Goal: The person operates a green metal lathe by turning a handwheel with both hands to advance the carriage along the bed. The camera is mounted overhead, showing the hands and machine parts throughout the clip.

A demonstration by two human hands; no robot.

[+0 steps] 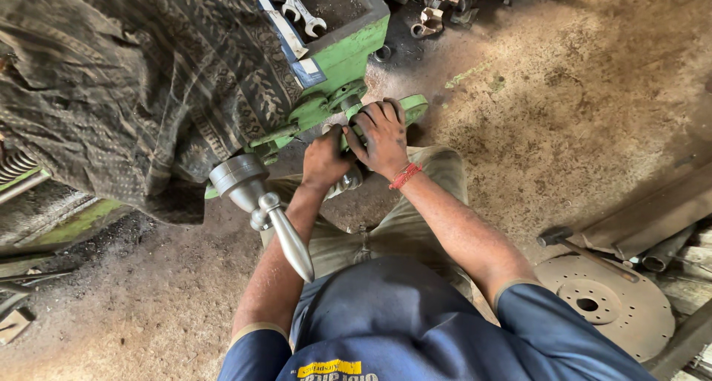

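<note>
My right hand grips the rim of a green handwheel on the green machine in front of me. My left hand is closed around a small metal handle just left of it, below the machine's carriage. A thick steel lever with a tapered knob juts toward me, just left of my left forearm. A red thread band circles my right wrist.
A patterned dark cloth covers the machine on the left. Spanners lie in the tray on top. A round perforated metal disc and a hammer rest on the dirt floor at right. Metal parts sit at far top.
</note>
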